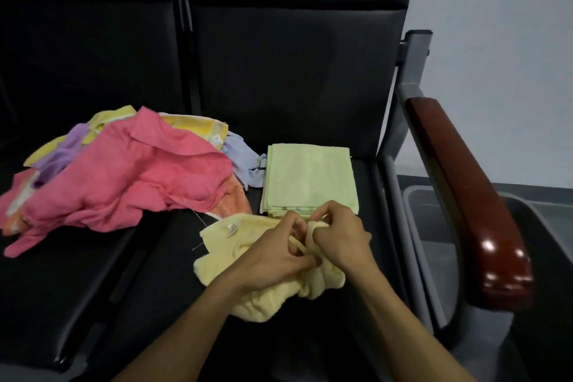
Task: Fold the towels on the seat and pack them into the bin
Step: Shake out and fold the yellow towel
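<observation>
both hands bunched into the pale yellow towel, hunting for an edge

left hand [273, 253] and right hand [338, 242] both pinch the crumpled yellow towel [248, 288], which lies on the black seat [294, 87] just in front of the folded green stack [310, 178]. so i'd say early days: a couple look folded in that stack, this one's barely started, and nothing visibly packed, though most of the grey bin [434, 226] is hidden. left of the stack there's a loose pile [124, 177] of pink, purple, yellow, orange and blue ones left to do. the bin sits on the floor right of the stack, past the wooden armrest [465, 201], so every load has to clear that.
</observation>
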Demonstrator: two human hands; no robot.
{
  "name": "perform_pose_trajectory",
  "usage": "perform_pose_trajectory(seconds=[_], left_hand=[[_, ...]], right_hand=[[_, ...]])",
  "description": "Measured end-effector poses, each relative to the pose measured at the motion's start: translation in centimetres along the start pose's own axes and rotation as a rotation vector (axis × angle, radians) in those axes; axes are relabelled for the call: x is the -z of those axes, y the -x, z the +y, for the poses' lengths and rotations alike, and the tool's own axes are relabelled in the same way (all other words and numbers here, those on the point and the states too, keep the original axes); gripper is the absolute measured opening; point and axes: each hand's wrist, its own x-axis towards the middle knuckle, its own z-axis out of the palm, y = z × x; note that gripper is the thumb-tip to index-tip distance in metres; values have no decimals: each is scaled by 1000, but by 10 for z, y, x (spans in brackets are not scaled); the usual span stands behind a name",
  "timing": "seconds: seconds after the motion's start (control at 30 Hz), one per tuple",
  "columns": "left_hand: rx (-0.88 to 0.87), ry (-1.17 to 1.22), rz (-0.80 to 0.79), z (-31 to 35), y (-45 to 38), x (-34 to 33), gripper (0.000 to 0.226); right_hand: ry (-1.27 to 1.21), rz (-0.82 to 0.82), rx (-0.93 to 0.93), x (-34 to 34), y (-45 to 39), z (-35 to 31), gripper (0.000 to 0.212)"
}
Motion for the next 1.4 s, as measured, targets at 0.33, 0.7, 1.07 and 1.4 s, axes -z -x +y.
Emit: perform_pose_trajectory(seconds=[0.33, 0.7, 1.07, 1.4], left_hand=[[16, -230, 499, 2, -16, 17, 24], [124, 74, 897, -11, 7, 64, 9], [192, 238, 1214, -22, 30, 101, 9], [-16, -76, 368, -10, 25, 68, 47]], right_hand=[[139, 88, 174, -1, -8, 3, 16], [125, 93, 185, 7, -10, 17, 28], [4, 111, 230, 3, -16, 20, 21], [-134, -97, 467, -17, -5, 3, 26]])
